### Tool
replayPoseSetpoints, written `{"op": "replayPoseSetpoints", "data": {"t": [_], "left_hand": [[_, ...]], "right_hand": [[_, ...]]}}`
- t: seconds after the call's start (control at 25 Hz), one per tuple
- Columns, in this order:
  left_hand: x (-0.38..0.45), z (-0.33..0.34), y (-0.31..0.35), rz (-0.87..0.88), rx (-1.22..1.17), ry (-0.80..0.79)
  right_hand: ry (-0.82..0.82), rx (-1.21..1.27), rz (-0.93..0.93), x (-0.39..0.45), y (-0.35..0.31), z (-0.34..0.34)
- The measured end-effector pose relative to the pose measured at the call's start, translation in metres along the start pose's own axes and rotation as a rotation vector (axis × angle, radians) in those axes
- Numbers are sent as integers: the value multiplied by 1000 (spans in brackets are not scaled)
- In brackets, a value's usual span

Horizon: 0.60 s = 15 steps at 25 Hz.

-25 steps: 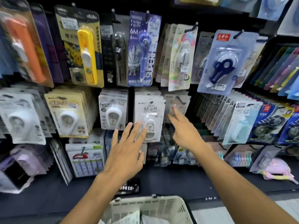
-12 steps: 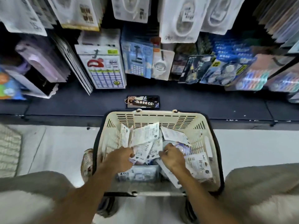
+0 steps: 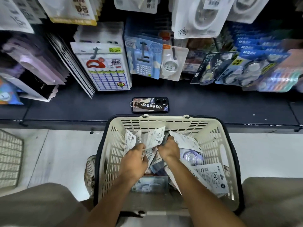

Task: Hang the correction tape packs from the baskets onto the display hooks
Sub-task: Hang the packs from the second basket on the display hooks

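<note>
Inspector: Where is the pack?

Me: The white correction tape pack (image 3: pixel 154 138) stands in the basket (image 3: pixel 164 123), just beyond my fingers, between both hands. Its long axis points away from me toward the shelf (image 3: pixel 213 105). My left hand (image 3: pixel 134 159) pinches its near edge; my right hand (image 3: pixel 168 149) is curled round another pack (image 3: pixel 185 140).

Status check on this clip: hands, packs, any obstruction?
Both hands, left and right, gripping white correction tape packs inside cream plastic basket. None hung yet. Nothing blocking.
</note>
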<state>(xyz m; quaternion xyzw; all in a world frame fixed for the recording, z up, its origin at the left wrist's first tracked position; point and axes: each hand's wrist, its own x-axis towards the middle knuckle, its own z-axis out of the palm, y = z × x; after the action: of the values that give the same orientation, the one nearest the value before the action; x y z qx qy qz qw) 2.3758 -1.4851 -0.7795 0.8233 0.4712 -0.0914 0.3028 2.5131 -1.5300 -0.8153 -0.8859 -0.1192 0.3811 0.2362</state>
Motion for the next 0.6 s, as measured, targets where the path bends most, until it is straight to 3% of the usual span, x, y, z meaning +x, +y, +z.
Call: {"op": "replayPoseSetpoints", "data": {"t": [0.24,0.32,0.4,0.48,0.6], "left_hand": [[27,5,19,45,202,68],[34,3,15,54,126,123],[39,-1,6,53,-90,185],[40,-12,5,33,-449,223],[40,-37,12,62,-998,131]], "right_hand": [[-135,179,-93,-32,9,-12],[-179,234,-85,-43,14,-21],[-187,382,-90,-46,11,-44],[-240,494,-156,-44,5,-72],[-428,602,-248,-37,-4,-106]]}}
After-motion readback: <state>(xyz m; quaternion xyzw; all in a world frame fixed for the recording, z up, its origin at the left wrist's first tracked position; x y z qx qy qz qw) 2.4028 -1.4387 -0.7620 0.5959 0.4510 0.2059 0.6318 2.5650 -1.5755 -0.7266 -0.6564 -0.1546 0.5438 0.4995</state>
